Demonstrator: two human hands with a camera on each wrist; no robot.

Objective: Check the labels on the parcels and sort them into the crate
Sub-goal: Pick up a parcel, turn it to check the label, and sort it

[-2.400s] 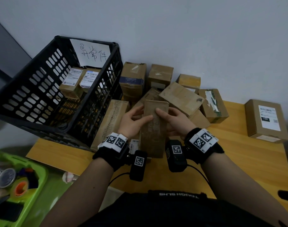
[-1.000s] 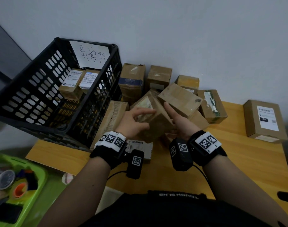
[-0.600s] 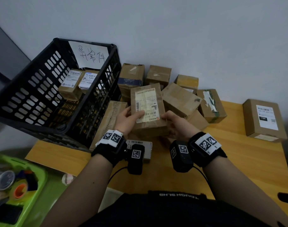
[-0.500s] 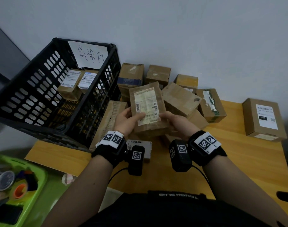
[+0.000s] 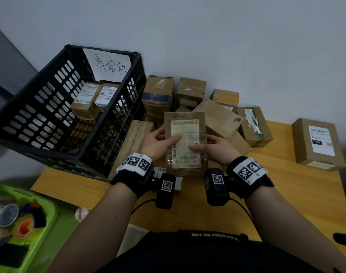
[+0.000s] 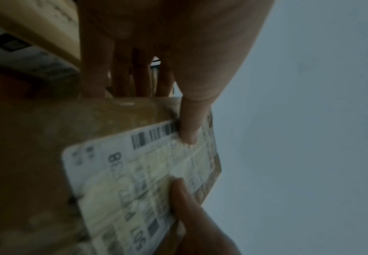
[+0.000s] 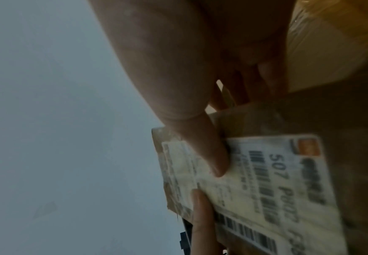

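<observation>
The parcel (image 5: 185, 143), a flat brown cardboard packet with a pale shipping label (image 5: 185, 142) facing up, is held above the counter (image 5: 286, 194) between both hands. In the head view it is seen gripped at its left edge by the left hand (image 5: 158, 143) and at its right edge by the right hand (image 5: 215, 149), each thumb laid across the label. Only the wrist views show the underside grip: in the left wrist view the left fingers (image 6: 95, 72) are seen passing beneath the packet while the thumb presses beside a barcode, and in the right wrist view the right fingers (image 7: 270, 77) are likewise curled below, with the characters "507" legible on the label. Beyond the hands a pile of brown boxes (image 5: 217, 117) is heaped against a plain grey wall (image 5: 227, 36). To the left of the left hand a black slotted crate (image 5: 30, 119) is tilted on the counter's edge, with a handwritten paper sign (image 5: 109, 66) on its far wall and two labelled boxes (image 5: 95, 99) inside. Well to the right of the right hand a single labelled box (image 5: 318, 143) is set apart on the wooden surface. Below and left of the left forearm a green tray (image 5: 42, 229) of oddments is seen.
</observation>
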